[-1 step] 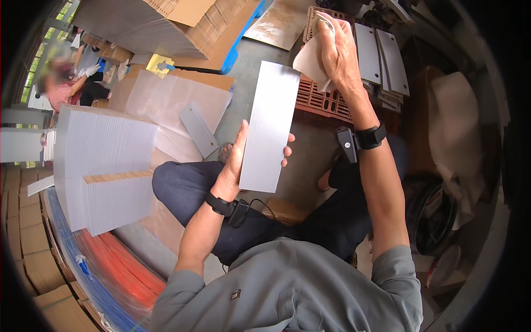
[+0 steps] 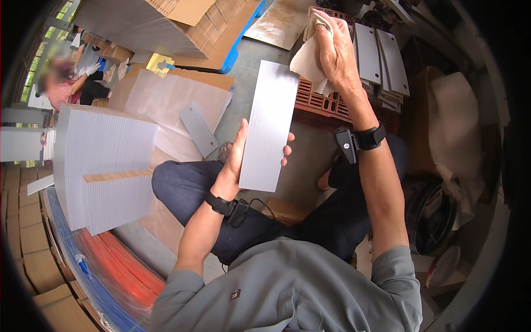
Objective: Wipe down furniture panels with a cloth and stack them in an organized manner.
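Note:
A long silver-grey flat panel point(image 2: 269, 124) is gripped across its width by my left hand point(image 2: 238, 155), the thumb along the left edge and fingertips showing past the right edge. Its face tilts toward me above my lap. Up and to the right, my right hand point(image 2: 338, 58) is closed round a folded cream cloth point(image 2: 310, 63). The cloth hangs down beside the panel's top right corner; whether they touch I cannot tell. Behind the right hand stands a reddish-brown plastic crate point(image 2: 323, 102), with several grey panels with holes point(image 2: 381, 61) stacked by it.
Tall stacks of grey panels point(image 2: 108, 160) stand at my left, near a single loose panel point(image 2: 199, 130) on pale sheeting. Stacked cardboard point(image 2: 166, 27) rests on a blue pallet point(image 2: 229, 61) at the far left. A black round container point(image 2: 431, 216) is at my right. Another person point(image 2: 63, 91) sits far left.
The cloth and the fingers of my right hand have shifted slightly; the cloth's lower edge sits a little further left. My left hand and the panel stay nearly still.

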The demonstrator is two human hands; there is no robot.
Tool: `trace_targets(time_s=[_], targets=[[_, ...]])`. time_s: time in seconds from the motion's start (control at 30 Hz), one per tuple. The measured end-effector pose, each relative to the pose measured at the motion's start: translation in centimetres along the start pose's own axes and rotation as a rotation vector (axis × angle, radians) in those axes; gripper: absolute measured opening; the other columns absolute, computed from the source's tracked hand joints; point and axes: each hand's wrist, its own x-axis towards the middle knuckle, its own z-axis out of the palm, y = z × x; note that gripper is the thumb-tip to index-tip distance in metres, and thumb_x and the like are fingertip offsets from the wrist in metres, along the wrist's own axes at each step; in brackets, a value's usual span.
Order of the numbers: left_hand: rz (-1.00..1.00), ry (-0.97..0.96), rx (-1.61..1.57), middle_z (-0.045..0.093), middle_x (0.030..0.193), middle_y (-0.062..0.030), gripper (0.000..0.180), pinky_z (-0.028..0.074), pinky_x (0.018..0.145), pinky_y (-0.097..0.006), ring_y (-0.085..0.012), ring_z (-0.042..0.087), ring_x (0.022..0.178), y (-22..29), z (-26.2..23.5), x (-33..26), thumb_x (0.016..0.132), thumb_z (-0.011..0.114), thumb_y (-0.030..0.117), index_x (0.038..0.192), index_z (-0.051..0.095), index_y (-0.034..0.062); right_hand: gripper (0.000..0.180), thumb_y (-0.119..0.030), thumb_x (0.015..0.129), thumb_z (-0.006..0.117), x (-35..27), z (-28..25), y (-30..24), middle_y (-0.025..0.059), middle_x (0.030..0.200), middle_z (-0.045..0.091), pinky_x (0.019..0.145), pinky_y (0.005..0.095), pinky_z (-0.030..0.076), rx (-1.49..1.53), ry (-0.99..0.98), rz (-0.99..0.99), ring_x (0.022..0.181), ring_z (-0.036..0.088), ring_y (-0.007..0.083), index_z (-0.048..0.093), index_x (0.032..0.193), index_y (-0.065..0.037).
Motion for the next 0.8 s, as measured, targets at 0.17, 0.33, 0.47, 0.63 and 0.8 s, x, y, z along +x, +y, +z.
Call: trace_targets(time_s=[0.17, 0.33, 0.47, 0.63, 0.8], targets=[[0.036, 0.082, 0.066, 0.062, 0.128, -0.0251, 0.082, 0.060, 0.088, -0.044, -0.0316, 0.068, 0.106, 0.3, 0.0, 0.2, 0.104, 0.031, 0.067, 0.148, 0.043, -0.0003, 0.040, -0.018, 0.099, 0.058, -0.5, 2.0, -2.9, 0.0171, 0.117, 0.064, 0.098, 0.0386, 0.052, 0.282, -0.044, 0.001, 0.107, 0.066, 0.0300, 0.057, 0.138, -0.007], [0.165, 0.010, 0.184, 0.063, 0.128, -0.0244, 0.079, 0.059, 0.094, -0.041, -0.0305, 0.068, 0.110, 1.2, -1.7, 0.9, 0.105, 0.033, 0.066, 0.148, 0.044, 0.0005, 0.053, -0.008, 0.098, 0.060, -6.0, 5.3, -4.7, 0.0192, 0.138, 0.060, 0.116, 0.0451, 0.042, 0.240, -0.423, -0.256, 0.129, 0.058, 0.0377, 0.050, 0.149, -0.011], [0.316, 0.268, 0.075, 0.058, 0.136, -0.0212, 0.074, 0.053, 0.104, -0.044, -0.0289, 0.061, 0.124, 1.8, -1.5, -0.3, 0.105, 0.036, 0.063, 0.146, 0.046, 0.0024, 0.073, -0.004, 0.092, 0.061, -11.5, 6.1, -8.2, 0.0223, 0.160, 0.037, 0.125, 0.0491, 0.029, 0.328, -0.694, -0.393, 0.149, 0.034, 0.0391, 0.033, 0.158, -0.007], [0.436, 0.210, -0.003, 0.064, 0.125, -0.0201, 0.081, 0.054, 0.102, -0.044, -0.0282, 0.065, 0.115, 3.0, -2.3, -0.2, 0.100, 0.040, 0.068, 0.140, 0.051, -0.0019, 0.070, -0.003, 0.088, 0.065, -17.2, 4.4, -13.4, 0.0192, 0.159, 0.041, 0.124, 0.0444, 0.034, 0.524, -0.856, -0.544, 0.147, 0.042, 0.0317, 0.041, 0.154, -0.005], [0.382, 0.102, -0.129, 0.065, 0.123, -0.0177, 0.084, 0.053, 0.104, -0.042, -0.0282, 0.065, 0.112, 3.2, -2.1, 0.1, 0.100, 0.039, 0.069, 0.138, 0.051, -0.0041, 0.054, -0.005, 0.093, 0.056, -16.9, 3.8, -13.9, 0.0160, 0.153, 0.048, 0.123, 0.0442, 0.035, 0.597, -0.829, -0.621, 0.144, 0.046, 0.0321, 0.049, 0.146, -0.002]])
